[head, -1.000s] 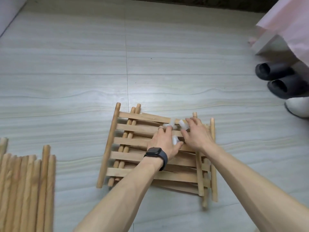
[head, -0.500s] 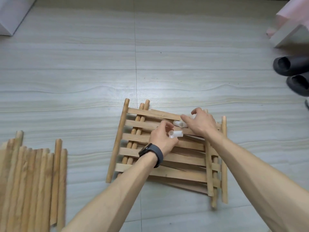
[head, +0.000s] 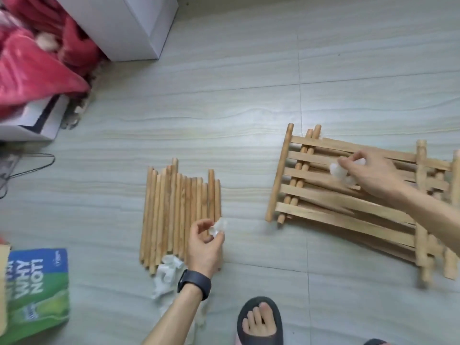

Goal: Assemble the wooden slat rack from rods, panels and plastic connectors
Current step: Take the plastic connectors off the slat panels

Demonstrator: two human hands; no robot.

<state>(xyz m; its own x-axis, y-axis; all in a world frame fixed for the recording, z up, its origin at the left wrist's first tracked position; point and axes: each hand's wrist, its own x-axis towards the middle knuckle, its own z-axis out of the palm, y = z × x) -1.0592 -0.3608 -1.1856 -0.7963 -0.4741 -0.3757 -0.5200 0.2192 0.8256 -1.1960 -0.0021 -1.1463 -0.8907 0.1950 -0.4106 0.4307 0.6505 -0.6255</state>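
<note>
A stack of wooden slat panels (head: pixel 331 192) lies on the floor at the right. Loose wooden rods (head: pixel 174 215) lie side by side at the centre. My left hand (head: pixel 205 247), with a dark watch on the wrist, pinches a white plastic connector (head: pixel 217 229) over the near ends of the rods. My right hand (head: pixel 371 173) hovers over the slat panels and grips a few white plastic connectors (head: pixel 339 171). More white connectors (head: pixel 166 272) lie in a small heap by the rods' near ends, partly behind my left wrist.
A green bag (head: pixel 37 292) sits at the lower left. A white box (head: pixel 129 23) and red cloth (head: pixel 32 63) are at the upper left, with a wire hanger (head: pixel 27 168) beside them. My foot in a dark slipper (head: pixel 260 322) is at the bottom.
The view has swung left, bringing the rods to the centre. My left hand moved from the slat panels to the rods with a connector. My right hand stays over the panels, holding connectors.
</note>
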